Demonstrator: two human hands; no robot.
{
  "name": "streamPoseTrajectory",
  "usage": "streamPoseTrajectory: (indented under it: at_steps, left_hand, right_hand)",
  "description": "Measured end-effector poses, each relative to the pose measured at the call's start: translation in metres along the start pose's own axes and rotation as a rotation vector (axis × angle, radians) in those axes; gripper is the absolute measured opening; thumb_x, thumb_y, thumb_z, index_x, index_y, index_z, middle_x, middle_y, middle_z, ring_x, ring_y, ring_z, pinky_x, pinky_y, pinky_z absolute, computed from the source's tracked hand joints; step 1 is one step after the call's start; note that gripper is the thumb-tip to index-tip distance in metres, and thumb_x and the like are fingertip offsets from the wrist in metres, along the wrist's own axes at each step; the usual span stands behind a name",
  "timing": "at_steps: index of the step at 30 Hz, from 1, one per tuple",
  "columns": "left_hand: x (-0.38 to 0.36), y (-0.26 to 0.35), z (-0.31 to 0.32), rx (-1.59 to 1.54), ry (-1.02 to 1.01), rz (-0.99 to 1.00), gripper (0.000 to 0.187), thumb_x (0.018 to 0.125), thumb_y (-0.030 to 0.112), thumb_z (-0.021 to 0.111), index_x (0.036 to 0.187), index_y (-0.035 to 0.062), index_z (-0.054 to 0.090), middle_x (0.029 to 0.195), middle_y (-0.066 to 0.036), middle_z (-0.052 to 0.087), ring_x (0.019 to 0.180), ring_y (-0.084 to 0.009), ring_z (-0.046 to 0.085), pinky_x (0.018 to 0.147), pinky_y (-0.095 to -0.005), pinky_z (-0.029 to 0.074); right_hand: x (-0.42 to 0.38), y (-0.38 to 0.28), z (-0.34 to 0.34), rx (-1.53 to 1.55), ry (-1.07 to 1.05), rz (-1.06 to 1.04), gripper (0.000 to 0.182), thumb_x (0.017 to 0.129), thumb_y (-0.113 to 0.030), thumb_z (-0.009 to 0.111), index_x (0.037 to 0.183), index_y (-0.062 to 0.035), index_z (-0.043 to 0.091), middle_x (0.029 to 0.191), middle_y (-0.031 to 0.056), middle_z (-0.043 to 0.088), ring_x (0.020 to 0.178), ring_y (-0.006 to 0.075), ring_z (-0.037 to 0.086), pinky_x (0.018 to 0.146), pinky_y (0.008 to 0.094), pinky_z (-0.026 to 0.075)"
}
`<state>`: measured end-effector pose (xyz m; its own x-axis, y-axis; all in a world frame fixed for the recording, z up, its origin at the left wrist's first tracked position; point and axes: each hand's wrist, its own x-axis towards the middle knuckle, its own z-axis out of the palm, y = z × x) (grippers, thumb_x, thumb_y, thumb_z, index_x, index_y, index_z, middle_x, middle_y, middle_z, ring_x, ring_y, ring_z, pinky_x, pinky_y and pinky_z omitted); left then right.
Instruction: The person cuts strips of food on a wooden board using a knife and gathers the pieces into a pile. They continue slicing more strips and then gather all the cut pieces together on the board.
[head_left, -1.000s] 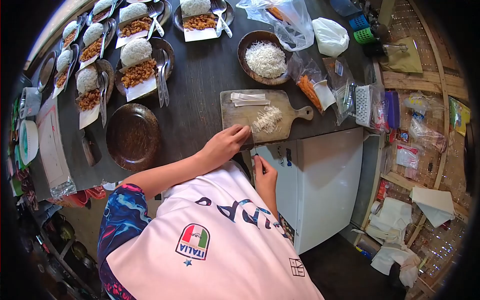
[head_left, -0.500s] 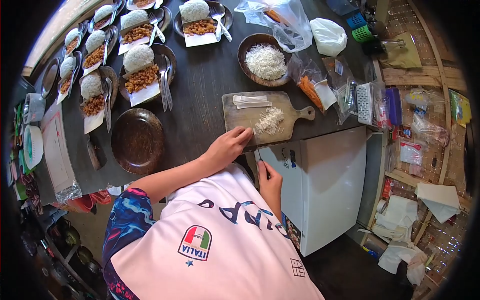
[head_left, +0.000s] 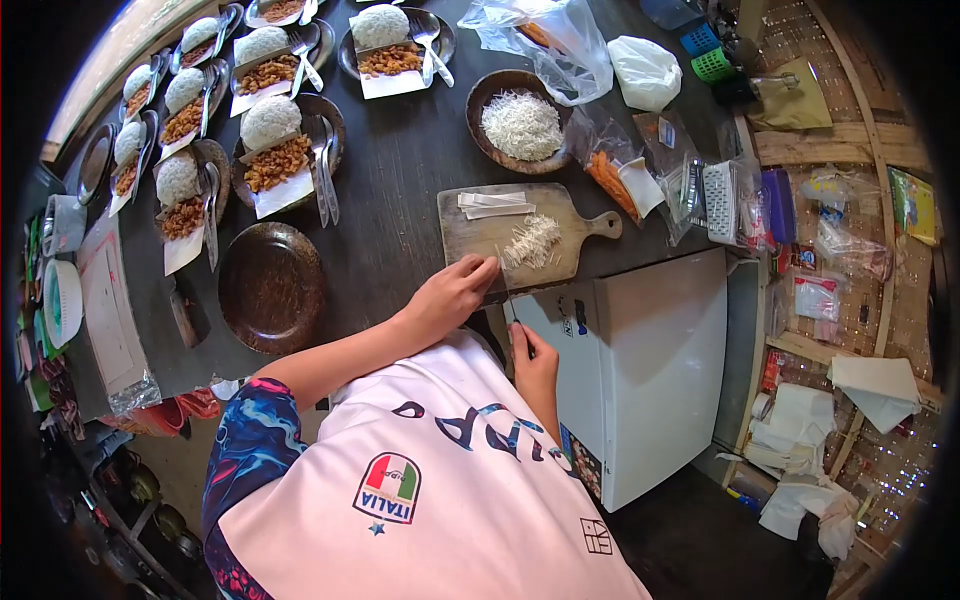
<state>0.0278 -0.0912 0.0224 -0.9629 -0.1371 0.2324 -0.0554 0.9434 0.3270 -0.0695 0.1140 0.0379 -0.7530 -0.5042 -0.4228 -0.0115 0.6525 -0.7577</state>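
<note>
My left hand (head_left: 456, 297) is closed at the near left edge of a wooden cutting board (head_left: 468, 232). Its fingertips pinch down beside the blade, and what they hold is hidden. In my right hand (head_left: 535, 368) is the handle of a knife (head_left: 509, 294), its thin blade pointing away from me over the board's near edge. A pile of thin pale shreds (head_left: 532, 243) lies on the board by the blade. Behind it rest several flat pale strips (head_left: 496, 206). A dark bowl of white shreds (head_left: 521, 126) stands beyond the board.
Several plates with rice (head_left: 270, 123), brown diced food and cutlery fill the table's far left. A bare brown plate (head_left: 271, 287) lies left of my forearm. Plastic bags (head_left: 645, 73) and a bag of orange food (head_left: 613, 186) lie right. A white fridge (head_left: 662, 375) stands beside me.
The whole view has shifted slightly. My left hand stays at the board's edge, and the knife in my right hand has moved only a little. The shreds look much the same.
</note>
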Motion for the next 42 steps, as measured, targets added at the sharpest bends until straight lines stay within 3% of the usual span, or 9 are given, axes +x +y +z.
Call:
streamPoseTrajectory:
  at_steps: [4, 11, 13, 17, 28, 32, 38, 41, 42]
  left_hand:
    - [0.0, 0.003, 0.0, -0.067, 0.024, -0.003, 0.063, 0.082, 0.019, 0.072, 0.136, -0.0127, 0.063, 0.14, -0.014, 0.058, 0.127, -0.0262, 0.056, 0.112, -0.0333, 0.049]
    - [-0.002, 0.004, 0.0, -0.049, 0.014, 0.008, 0.058, 0.082, 0.02, 0.073, 0.129, -0.0136, 0.066, 0.142, -0.015, 0.057, 0.127, -0.027, 0.055, 0.112, -0.033, 0.048]
    - [-0.002, 0.002, 0.002, -0.021, 0.038, 0.015, 0.05, 0.082, 0.022, 0.074, 0.119, -0.0125, 0.071, 0.143, -0.014, 0.055, 0.128, -0.0261, 0.053, 0.113, -0.0327, 0.047]
    - [-0.004, -0.001, 0.007, -0.016, 0.059, 0.022, 0.051, 0.083, 0.023, 0.074, 0.12, -0.0127, 0.071, 0.143, -0.014, 0.055, 0.128, -0.0261, 0.053, 0.113, -0.0324, 0.046]
    - [-0.001, 0.001, 0.001, -0.017, 0.058, 0.02, 0.051, 0.082, 0.022, 0.074, 0.119, -0.0131, 0.071, 0.142, -0.013, 0.056, 0.128, -0.0256, 0.053, 0.112, -0.0324, 0.047]
    - [-0.003, 0.004, 0.001, -0.09, -0.005, -0.007, 0.065, 0.08, 0.019, 0.072, 0.135, -0.0146, 0.063, 0.142, -0.017, 0.058, 0.129, -0.0292, 0.055, 0.114, -0.0344, 0.047]
    - [-0.003, 0.001, 0.006, -0.058, 0.019, 0.008, 0.066, 0.079, 0.02, 0.072, 0.135, -0.0148, 0.062, 0.142, -0.017, 0.058, 0.129, -0.0296, 0.055, 0.114, -0.035, 0.047]
    - [-0.002, 0.004, -0.002, -0.091, -0.014, -0.018, 0.066, 0.08, 0.019, 0.071, 0.136, -0.0148, 0.062, 0.144, -0.017, 0.057, 0.129, -0.0299, 0.055, 0.114, -0.0355, 0.048]
    - [-0.003, 0.006, 0.0, -0.067, 0.003, -0.002, 0.062, 0.081, 0.02, 0.072, 0.132, -0.0149, 0.064, 0.143, -0.017, 0.056, 0.129, -0.0288, 0.054, 0.114, -0.0346, 0.047]
  right_hand:
    - [0.005, -0.035, -0.003, -0.013, -0.082, 0.094, 0.05, 0.105, -0.038, 0.069, 0.123, 0.0088, 0.072, 0.099, 0.0207, 0.079, 0.088, 0.0203, 0.072, 0.083, 0.0339, 0.055]
    - [0.006, -0.009, 0.005, 0.047, -0.011, -0.015, 0.048, 0.106, -0.037, 0.068, 0.12, 0.0085, 0.073, 0.095, 0.0196, 0.078, 0.086, 0.0175, 0.069, 0.082, 0.0336, 0.055]
    - [0.001, -0.022, 0.0, 0.027, -0.025, 0.001, 0.048, 0.106, -0.037, 0.068, 0.12, 0.0085, 0.073, 0.093, 0.0187, 0.078, 0.084, 0.0174, 0.068, 0.08, 0.0335, 0.054]
    - [-0.008, -0.019, -0.002, 0.019, -0.026, 0.108, 0.049, 0.106, -0.038, 0.068, 0.119, 0.0083, 0.073, 0.086, 0.0154, 0.075, 0.079, 0.0162, 0.063, 0.076, 0.0335, 0.052]
    - [-0.006, -0.007, 0.002, -0.004, 0.005, 0.086, 0.056, 0.104, -0.042, 0.069, 0.125, 0.0098, 0.071, 0.111, 0.0261, 0.078, 0.103, 0.0292, 0.074, 0.095, 0.036, 0.054]
    - [0.001, -0.028, 0.001, 0.053, -0.051, 0.097, 0.057, 0.104, -0.044, 0.069, 0.124, 0.0091, 0.072, 0.111, 0.0256, 0.078, 0.102, 0.0299, 0.074, 0.094, 0.0362, 0.054]
    - [-0.012, -0.019, -0.003, 0.04, -0.038, 0.163, 0.052, 0.105, -0.042, 0.069, 0.12, 0.0078, 0.074, 0.103, 0.024, 0.078, 0.091, 0.0247, 0.071, 0.087, 0.0375, 0.054]
    - [0.002, -0.017, 0.009, 0.1, 0.024, -0.049, 0.041, 0.107, -0.031, 0.069, 0.113, 0.0093, 0.073, 0.07, -0.0026, 0.055, 0.065, 0.0072, 0.044, 0.057, 0.0269, 0.037]
    - [-0.002, -0.017, 0.006, 0.084, 0.018, -0.021, 0.045, 0.106, -0.035, 0.069, 0.115, 0.0093, 0.073, 0.081, 0.0068, 0.063, 0.075, 0.0128, 0.054, 0.067, 0.0302, 0.043]
